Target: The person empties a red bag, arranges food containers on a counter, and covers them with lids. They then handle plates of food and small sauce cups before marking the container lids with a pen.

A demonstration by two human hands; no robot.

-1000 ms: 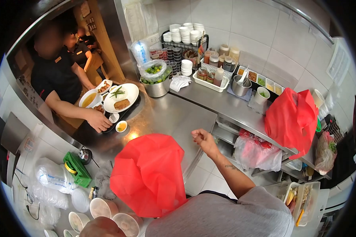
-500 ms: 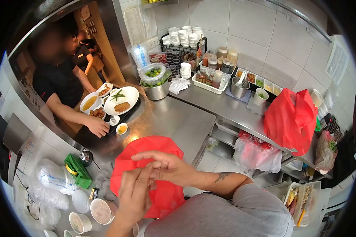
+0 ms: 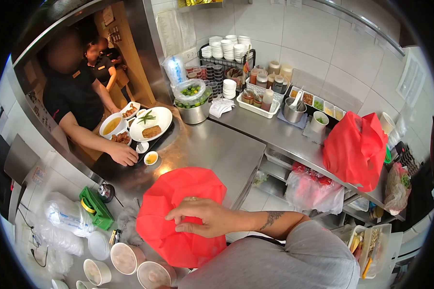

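Over the red fabric bag (image 3: 154,202) on the counter, my right hand (image 3: 200,217) is held with its fingers loosely bent. A gap shows between thumb and forefinger, and nothing is visible in the grasp. A ring sits on one finger. The bag stands directly before me, and its contents cannot be seen. My left hand is out of view. Beside the bag at the lower left are a lidded paper tub (image 3: 127,258) and another lidded tub (image 3: 156,276).
A co-worker's hand (image 3: 124,154) rests by a tray bearing a white plate (image 3: 166,120) and soup bowl. A second red bag (image 3: 354,154) stands on the right counter. A green holder (image 3: 95,208), call bell (image 3: 106,192) and pot of limes (image 3: 194,113) are nearby.
My left hand has dropped away from my right hand and left the view, uncovering the tub beside the bag. My right hand has shifted slightly and remains above the bag.
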